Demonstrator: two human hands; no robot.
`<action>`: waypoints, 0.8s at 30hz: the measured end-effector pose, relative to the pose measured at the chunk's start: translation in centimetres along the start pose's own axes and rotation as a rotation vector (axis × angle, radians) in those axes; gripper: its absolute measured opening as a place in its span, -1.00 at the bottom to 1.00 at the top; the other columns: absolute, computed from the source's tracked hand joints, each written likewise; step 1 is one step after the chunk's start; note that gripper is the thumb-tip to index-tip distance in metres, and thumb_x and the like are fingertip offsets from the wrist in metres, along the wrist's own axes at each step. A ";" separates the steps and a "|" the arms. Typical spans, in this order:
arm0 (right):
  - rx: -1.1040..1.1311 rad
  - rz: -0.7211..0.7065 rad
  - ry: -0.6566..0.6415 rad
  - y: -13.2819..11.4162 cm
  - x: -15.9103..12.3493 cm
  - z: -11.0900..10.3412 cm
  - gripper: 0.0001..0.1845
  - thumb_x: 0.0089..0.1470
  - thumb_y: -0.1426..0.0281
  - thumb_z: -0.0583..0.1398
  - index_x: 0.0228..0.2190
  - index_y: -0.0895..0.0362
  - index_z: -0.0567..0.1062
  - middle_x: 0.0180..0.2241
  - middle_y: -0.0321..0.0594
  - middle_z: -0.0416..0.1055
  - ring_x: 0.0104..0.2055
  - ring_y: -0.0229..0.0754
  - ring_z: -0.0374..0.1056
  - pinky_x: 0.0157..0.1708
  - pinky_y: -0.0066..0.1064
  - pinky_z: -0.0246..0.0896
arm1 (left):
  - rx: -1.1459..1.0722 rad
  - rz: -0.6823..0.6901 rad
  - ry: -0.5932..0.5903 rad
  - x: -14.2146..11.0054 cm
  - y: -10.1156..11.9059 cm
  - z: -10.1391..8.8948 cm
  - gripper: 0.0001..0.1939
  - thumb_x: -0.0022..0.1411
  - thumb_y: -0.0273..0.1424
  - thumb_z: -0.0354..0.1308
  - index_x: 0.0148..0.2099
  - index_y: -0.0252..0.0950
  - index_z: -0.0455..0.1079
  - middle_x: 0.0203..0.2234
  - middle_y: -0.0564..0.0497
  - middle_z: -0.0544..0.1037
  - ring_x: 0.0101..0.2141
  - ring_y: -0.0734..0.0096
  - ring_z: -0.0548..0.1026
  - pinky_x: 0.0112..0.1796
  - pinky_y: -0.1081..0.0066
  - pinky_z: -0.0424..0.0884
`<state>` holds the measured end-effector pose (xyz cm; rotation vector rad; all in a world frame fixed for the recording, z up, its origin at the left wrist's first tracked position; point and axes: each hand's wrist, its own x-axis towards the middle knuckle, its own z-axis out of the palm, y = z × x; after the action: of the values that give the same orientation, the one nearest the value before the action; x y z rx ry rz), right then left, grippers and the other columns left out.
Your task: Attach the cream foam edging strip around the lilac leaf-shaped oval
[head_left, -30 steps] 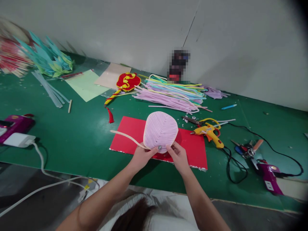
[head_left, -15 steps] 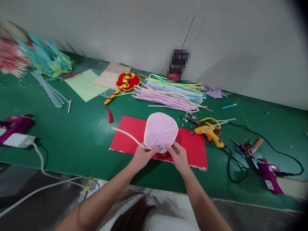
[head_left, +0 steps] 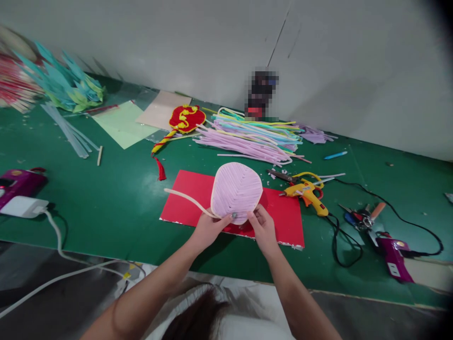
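A lilac fan-shaped panel (head_left: 237, 191), covered in slanting rows of fuzzy pipe cleaners, is held up over a red board (head_left: 283, 217). A pale cream pipe cleaner (head_left: 187, 197) edges it, its loose end sticking out to the left. My left hand (head_left: 211, 229) pinches the panel's lower left edge, thumb on the front. At the lower right edge my right hand (head_left: 262, 227) grips it with thumb on the front and fingers behind. The fingers behind the panel are partly hidden.
A yellow glue gun (head_left: 307, 192) and scissors (head_left: 283, 176) lie at right, near keys (head_left: 364, 218) and a purple power strip (head_left: 394, 257). Behind are pipe cleaners (head_left: 247, 141) and a red-yellow fan (head_left: 186, 118). Another power strip (head_left: 24, 186) sits left.
My right thumb has shifted slightly right along the panel's lower edge. The panel has tilted a little; both hands still hold it.
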<state>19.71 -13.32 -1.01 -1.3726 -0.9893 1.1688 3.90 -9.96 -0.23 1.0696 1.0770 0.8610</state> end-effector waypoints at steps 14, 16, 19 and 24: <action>0.050 -0.003 0.030 1.0 0.3 -0.3 -0.73 0.08 0.14 0.18 -0.36 0.09 0.46 -0.35 -0.25 0.50 -0.27 -0.18 0.39 -0.21 -0.34 0.31 | -0.089 0.005 0.055 0.3 -0.5 -0.1 -0.52 0.01 -0.15 0.30 -0.11 -0.41 0.50 -0.18 -0.14 0.62 -0.11 0.03 0.55 -0.07 0.16 0.49; 0.048 -0.007 0.026 1.1 0.3 -0.4 -0.73 0.09 0.15 0.17 -0.39 0.10 0.46 -0.38 -0.26 0.49 -0.31 -0.20 0.39 -0.23 -0.36 0.30 | -0.096 0.008 0.058 0.3 -0.5 -0.1 -0.51 0.00 -0.16 0.31 -0.10 -0.40 0.50 -0.19 -0.14 0.62 -0.10 0.02 0.54 -0.05 0.13 0.47; 0.034 -0.012 0.028 0.8 0.3 -0.5 -0.75 0.09 0.18 0.19 -0.42 0.10 0.45 -0.42 -0.28 0.47 -0.34 -0.22 0.37 -0.28 -0.40 0.29 | -0.101 0.011 0.066 0.3 -0.6 0.0 -0.52 0.01 -0.17 0.31 -0.08 -0.39 0.50 -0.18 -0.14 0.62 -0.09 0.02 0.54 -0.04 0.12 0.46; 0.024 -0.008 0.038 0.8 0.3 -0.5 -0.76 0.08 0.18 0.19 -0.43 0.10 0.45 -0.45 -0.30 0.44 -0.35 -0.23 0.35 -0.30 -0.43 0.26 | -0.098 0.013 0.082 0.3 -0.6 0.0 -0.54 0.01 -0.19 0.31 -0.09 -0.38 0.51 -0.16 -0.13 0.61 -0.09 0.03 0.53 -0.04 0.13 0.46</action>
<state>20.22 -13.19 -1.86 -1.3657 -0.9500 1.1405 4.05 -9.84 -0.90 0.9671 1.0854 0.9650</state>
